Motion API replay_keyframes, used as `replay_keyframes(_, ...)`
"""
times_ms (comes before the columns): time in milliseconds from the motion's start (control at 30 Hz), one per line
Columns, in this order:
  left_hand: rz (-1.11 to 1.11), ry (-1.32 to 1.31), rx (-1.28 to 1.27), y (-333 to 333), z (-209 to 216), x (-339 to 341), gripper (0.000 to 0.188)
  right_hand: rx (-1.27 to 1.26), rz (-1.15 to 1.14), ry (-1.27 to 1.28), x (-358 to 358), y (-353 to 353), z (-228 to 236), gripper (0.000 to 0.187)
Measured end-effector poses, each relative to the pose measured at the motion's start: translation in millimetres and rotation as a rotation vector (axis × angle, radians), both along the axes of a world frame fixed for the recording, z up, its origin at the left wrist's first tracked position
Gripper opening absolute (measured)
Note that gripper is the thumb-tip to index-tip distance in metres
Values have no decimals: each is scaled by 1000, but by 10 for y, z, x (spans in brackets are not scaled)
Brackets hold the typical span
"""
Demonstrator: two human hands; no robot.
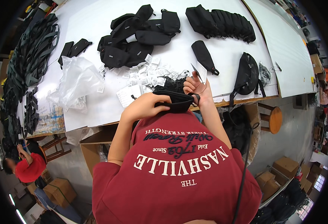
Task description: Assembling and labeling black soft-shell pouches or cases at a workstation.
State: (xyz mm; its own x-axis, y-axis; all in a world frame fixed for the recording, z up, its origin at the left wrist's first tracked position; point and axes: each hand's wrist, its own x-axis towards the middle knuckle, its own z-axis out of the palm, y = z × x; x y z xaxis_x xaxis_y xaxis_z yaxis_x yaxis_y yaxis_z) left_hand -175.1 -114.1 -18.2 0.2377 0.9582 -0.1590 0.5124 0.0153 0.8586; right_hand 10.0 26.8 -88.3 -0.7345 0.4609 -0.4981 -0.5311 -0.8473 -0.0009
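Clear plastic bag (pixel 78 82): on desk (pixel 106 108), left of white labels (pixel 144 71), heaped within reach. Left hand (pixel 144 106): fingers curled, gripping black pouch (pixel 179 101) before torso, apparently steadying it. Right hand (pixel 197 87): partly closed, pinching white card (pixel 201 72) raised, likely for clearance above pouch.

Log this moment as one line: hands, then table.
left hand: grips black pouch | right hand: holds white card | on table: tags, plastic bag, black bags
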Motion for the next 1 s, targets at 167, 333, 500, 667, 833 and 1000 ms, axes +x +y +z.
replay_keyframes(167,10,-2,3,-8,-14,7,16,104,50,-103,8,30,65,41)
replay_keyframes(333,53,154,63,71,-11,-94,16,849,-155,-781,-19,182,375,35)
replay_keyframes(500,28,138,154,229,10,-87,18,1679,510,-1156,-130,45,841,39)
replay_keyframes(667,38,84,550,360,-78,79,16,2090,972,-1317,-222,-46,767,35)
replay_keyframes(833,-51,129,309,380,-258,-23,15,1847,1042,-1136,-114,3,770,37)
replay_keyframes(1000,515,-395,122,677,-864,-417,19,1771,1059,-1076,9,-4,732,39)
